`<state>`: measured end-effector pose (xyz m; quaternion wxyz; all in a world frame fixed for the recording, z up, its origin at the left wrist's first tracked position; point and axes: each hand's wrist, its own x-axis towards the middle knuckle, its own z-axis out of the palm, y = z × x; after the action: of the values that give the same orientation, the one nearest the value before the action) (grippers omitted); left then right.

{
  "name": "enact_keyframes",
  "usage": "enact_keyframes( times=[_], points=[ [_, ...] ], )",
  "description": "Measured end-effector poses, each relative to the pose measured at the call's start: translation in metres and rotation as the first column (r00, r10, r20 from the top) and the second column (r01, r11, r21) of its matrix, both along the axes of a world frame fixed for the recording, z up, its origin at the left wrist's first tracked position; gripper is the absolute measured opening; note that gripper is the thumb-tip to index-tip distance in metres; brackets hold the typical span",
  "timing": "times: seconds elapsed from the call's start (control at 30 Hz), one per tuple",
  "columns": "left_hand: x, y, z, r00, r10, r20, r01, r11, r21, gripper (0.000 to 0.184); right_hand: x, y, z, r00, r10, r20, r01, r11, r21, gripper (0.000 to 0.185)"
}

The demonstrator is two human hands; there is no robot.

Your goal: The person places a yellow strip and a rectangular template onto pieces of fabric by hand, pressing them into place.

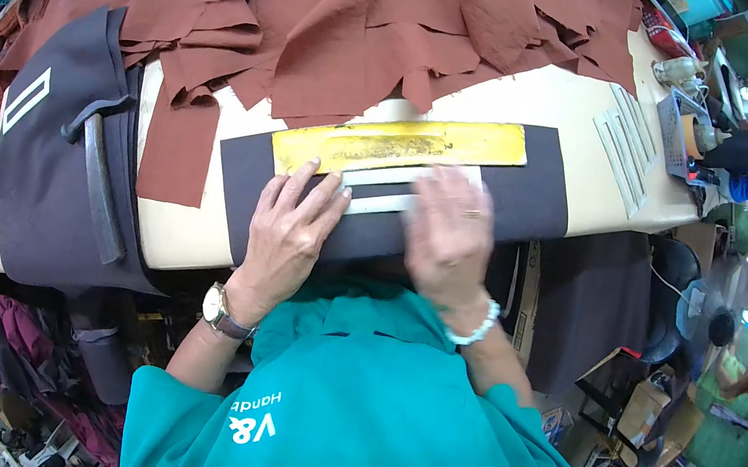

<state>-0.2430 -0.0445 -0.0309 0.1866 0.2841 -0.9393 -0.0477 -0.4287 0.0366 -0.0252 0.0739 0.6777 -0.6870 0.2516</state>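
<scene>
A dark grey, leather-like panel (545, 188) lies flat on the cream work surface in front of me. Across its upper part rests a worn yellow bar-shaped piece (492, 147). Just below that is a narrow white rectangular frame (379, 202), its right end hidden by my right hand. My left hand (290, 234) lies on the panel with fingers spread, their tips at the yellow piece and the frame's left end. Over the frame's right part, my right hand (451, 232) is bent downward and smeared by motion; its fingertips are unclear.
Brown sheets (348, 31) are heaped along the back. At left, a hammer (96, 177) and another white frame (27, 101) lie on stacked dark panels (37, 177). More white frames (623, 152) lie at right, near a grey basket (672, 135). Other people are at the left edge.
</scene>
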Motion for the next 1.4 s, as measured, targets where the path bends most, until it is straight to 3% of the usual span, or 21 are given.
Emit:
enact_keyframes(
  times=[0.1,0.2,0.4,0.57,0.77,0.87,0.93,1.07,1.4],
  points=[
    [0.010,0.007,-0.004,0.997,0.016,0.072,-0.023,0.996,0.090,0.039,0.052,-0.009,-0.023,0.942,0.215,0.257,-0.237,0.970,0.058,0.066],
    [0.010,0.006,0.000,0.994,0.020,0.111,-0.033,0.993,0.114,0.045,0.046,-0.004,-0.025,0.966,0.115,0.233,-0.147,0.981,0.128,0.070],
    [0.008,0.004,0.004,0.984,0.008,0.176,-0.016,0.999,0.042,0.045,0.015,0.008,-0.019,0.990,-0.020,0.143,-0.005,0.985,0.173,0.070],
    [0.010,0.003,0.002,0.982,-0.010,0.191,0.011,1.000,-0.001,0.046,-0.026,0.019,-0.015,0.974,-0.225,-0.003,0.223,0.964,0.143,0.066],
    [0.015,-0.001,0.004,0.992,-0.098,0.082,0.089,0.990,0.113,0.047,-0.024,0.011,-0.009,0.921,-0.389,0.005,0.387,0.918,0.088,0.063],
    [0.017,0.002,0.001,0.989,-0.113,0.099,0.099,0.986,0.135,0.046,0.016,0.012,-0.012,0.972,-0.230,-0.053,0.233,0.971,0.056,0.062],
    [0.016,0.006,0.002,0.989,-0.102,0.104,0.087,0.986,0.141,0.044,0.057,0.014,-0.020,0.977,0.063,0.203,-0.075,0.996,0.051,0.056],
    [0.014,0.008,0.002,0.991,-0.058,0.118,0.043,0.991,0.128,0.043,0.041,0.023,-0.032,0.974,0.023,0.225,-0.027,1.000,0.015,0.053],
    [0.013,0.021,0.006,0.987,0.016,0.161,-0.022,0.999,0.038,0.039,-0.027,0.040,-0.029,0.971,-0.229,0.063,0.230,0.973,-0.020,0.054]
  ],
)
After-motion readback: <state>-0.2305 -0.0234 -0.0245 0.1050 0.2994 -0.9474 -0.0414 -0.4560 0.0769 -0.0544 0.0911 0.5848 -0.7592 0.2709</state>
